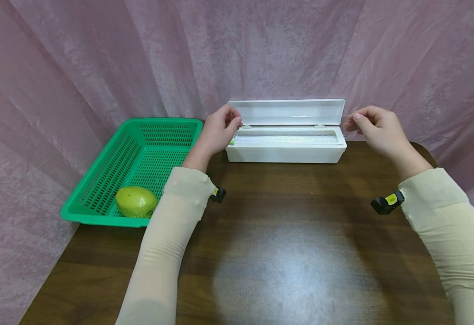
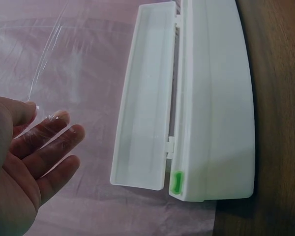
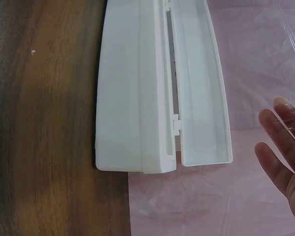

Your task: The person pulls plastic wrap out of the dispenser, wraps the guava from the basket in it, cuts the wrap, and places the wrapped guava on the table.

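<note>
A long white cling film dispenser [image 1: 287, 155] stands at the back of the table, its hinged lid [image 1: 269, 113] raised. Between both hands stretches a clear sheet of cling film [image 2: 51, 49], nearly invisible in the head view except for bright glints. My left hand [image 1: 219, 130] pinches one corner between thumb and index finger at the dispenser's left end, the other fingers spread behind the film. On the far side, my right hand [image 1: 376, 128] pinches the opposite corner beyond the right end; its thumb falls outside the right wrist view. A green slider [image 2: 177, 182] sits at the dispenser's left end.
To the left, a green plastic basket [image 1: 94, 220] holds a yellow-green mango-like fruit [image 1: 136, 201], partly near my left sleeve. A pink curtain [image 1: 285, 49] hangs right behind the dispenser. The brown wooden table [image 1: 285, 234] extends toward me.
</note>
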`<action>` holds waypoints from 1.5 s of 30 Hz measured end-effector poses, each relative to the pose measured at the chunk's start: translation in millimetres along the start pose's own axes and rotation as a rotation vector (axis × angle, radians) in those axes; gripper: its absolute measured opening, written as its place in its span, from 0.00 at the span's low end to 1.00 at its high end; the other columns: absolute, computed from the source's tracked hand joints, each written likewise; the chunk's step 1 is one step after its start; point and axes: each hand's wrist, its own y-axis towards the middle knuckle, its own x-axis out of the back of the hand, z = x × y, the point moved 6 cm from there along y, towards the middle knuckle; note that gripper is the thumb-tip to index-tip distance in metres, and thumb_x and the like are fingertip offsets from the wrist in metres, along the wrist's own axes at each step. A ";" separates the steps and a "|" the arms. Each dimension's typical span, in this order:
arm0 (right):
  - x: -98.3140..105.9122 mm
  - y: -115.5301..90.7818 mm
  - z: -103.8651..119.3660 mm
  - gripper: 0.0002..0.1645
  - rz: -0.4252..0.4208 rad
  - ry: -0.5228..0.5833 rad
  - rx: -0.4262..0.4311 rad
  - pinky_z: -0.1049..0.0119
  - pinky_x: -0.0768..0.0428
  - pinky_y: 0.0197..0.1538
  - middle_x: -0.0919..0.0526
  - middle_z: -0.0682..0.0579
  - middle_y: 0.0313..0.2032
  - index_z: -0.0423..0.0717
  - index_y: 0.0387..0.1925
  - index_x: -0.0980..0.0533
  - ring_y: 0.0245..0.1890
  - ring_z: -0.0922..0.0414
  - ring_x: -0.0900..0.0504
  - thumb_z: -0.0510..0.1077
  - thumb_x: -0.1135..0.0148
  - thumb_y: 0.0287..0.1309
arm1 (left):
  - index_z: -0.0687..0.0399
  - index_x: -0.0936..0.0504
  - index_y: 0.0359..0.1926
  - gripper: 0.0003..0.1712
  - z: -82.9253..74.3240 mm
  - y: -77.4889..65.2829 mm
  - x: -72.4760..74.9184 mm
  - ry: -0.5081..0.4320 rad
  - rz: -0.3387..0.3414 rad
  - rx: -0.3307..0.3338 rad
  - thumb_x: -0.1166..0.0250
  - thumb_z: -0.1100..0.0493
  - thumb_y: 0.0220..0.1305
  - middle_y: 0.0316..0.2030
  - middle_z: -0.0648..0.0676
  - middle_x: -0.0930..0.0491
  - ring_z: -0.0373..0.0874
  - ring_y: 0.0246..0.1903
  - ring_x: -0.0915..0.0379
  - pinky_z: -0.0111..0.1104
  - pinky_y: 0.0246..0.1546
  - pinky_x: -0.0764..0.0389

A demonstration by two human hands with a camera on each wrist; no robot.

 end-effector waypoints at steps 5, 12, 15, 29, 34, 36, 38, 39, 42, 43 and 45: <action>0.9 -0.2 1.4 0.13 -0.003 -0.010 0.008 0.84 0.26 0.34 0.19 0.74 0.26 0.38 0.40 0.24 0.29 0.75 0.20 0.46 0.48 0.67 | 0.55 0.27 0.44 0.08 -0.7 -0.4 1.6 -0.001 -0.005 -0.007 0.47 0.56 0.70 0.36 0.53 0.19 0.43 0.33 0.26 0.31 0.32 0.28; 2.2 -1.0 4.1 0.13 -0.006 -0.014 0.016 0.83 0.26 0.35 0.20 0.75 0.26 0.38 0.40 0.24 0.29 0.75 0.20 0.45 0.48 0.67 | 0.56 0.27 0.43 0.08 -2.6 -0.6 3.7 -0.004 -0.013 -0.019 0.47 0.56 0.70 0.38 0.56 0.18 0.43 0.32 0.27 0.31 0.31 0.29; 3.0 -1.1 4.4 0.15 -0.007 -0.030 0.016 0.84 0.26 0.35 0.20 0.75 0.26 0.36 0.41 0.24 0.29 0.75 0.20 0.46 0.48 0.67 | 0.55 0.27 0.44 0.08 -4.2 -1.7 4.6 -0.001 -0.010 -0.019 0.47 0.56 0.70 0.37 0.54 0.18 0.43 0.32 0.27 0.31 0.32 0.29; 5.3 -4.0 9.3 0.12 -0.009 -0.032 0.034 0.85 0.26 0.36 0.19 0.73 0.27 0.42 0.39 0.23 0.30 0.73 0.20 0.46 0.48 0.67 | 0.55 0.27 0.44 0.08 -7.2 -4.8 6.8 -0.014 0.004 -0.015 0.47 0.56 0.70 0.38 0.53 0.18 0.44 0.36 0.24 0.31 0.35 0.28; 6.3 -5.2 11.3 0.14 -0.009 -0.018 0.039 0.85 0.26 0.36 0.19 0.73 0.27 0.40 0.40 0.23 0.30 0.72 0.20 0.46 0.48 0.67 | 0.55 0.27 0.44 0.09 -8.4 -6.3 7.4 -0.023 0.011 -0.013 0.48 0.56 0.71 0.41 0.57 0.18 0.43 0.37 0.24 0.32 0.36 0.27; 7.0 -5.6 12.3 0.14 -0.010 -0.013 0.039 0.85 0.26 0.36 0.19 0.73 0.27 0.40 0.40 0.23 0.30 0.72 0.20 0.46 0.48 0.67 | 0.55 0.27 0.44 0.09 -8.9 -6.5 7.7 -0.020 0.010 -0.014 0.48 0.56 0.71 0.41 0.57 0.18 0.43 0.38 0.24 0.32 0.36 0.27; 7.7 -5.7 13.1 0.14 -0.013 -0.012 0.043 0.85 0.26 0.36 0.19 0.73 0.27 0.39 0.40 0.23 0.30 0.72 0.20 0.46 0.48 0.67 | 0.55 0.27 0.44 0.09 -9.5 -6.5 8.0 -0.020 0.007 -0.017 0.48 0.56 0.71 0.40 0.56 0.18 0.43 0.38 0.23 0.32 0.36 0.27; 8.0 -6.0 13.6 0.14 -0.013 -0.013 0.044 0.85 0.26 0.37 0.19 0.73 0.28 0.39 0.40 0.23 0.31 0.72 0.20 0.46 0.48 0.67 | 0.55 0.27 0.44 0.08 -9.8 -6.5 8.2 -0.019 0.006 -0.019 0.48 0.56 0.71 0.40 0.55 0.18 0.43 0.39 0.23 0.32 0.36 0.27; 9.0 -6.3 14.9 0.14 -0.014 -0.013 0.047 0.85 0.26 0.37 0.19 0.72 0.28 0.38 0.41 0.23 0.31 0.72 0.20 0.46 0.48 0.67 | 0.55 0.27 0.44 0.08 -10.8 -6.5 8.9 -0.016 0.002 -0.024 0.48 0.56 0.71 0.39 0.54 0.18 0.44 0.39 0.22 0.31 0.36 0.27; 9.2 -6.5 15.2 0.15 -0.013 -0.014 0.048 0.85 0.26 0.37 0.19 0.72 0.28 0.38 0.41 0.23 0.31 0.72 0.20 0.46 0.48 0.67 | 0.56 0.27 0.44 0.08 -11.1 -6.6 9.1 -0.016 0.001 -0.026 0.48 0.56 0.71 0.39 0.54 0.17 0.44 0.39 0.22 0.31 0.36 0.27; 9.4 -6.7 16.1 0.15 -0.014 -0.014 0.052 0.85 0.26 0.37 0.19 0.72 0.28 0.37 0.41 0.23 0.32 0.72 0.20 0.46 0.48 0.67 | 0.56 0.27 0.44 0.08 -11.8 -7.0 9.6 -0.021 0.001 -0.030 0.48 0.57 0.71 0.40 0.56 0.17 0.45 0.40 0.22 0.32 0.37 0.27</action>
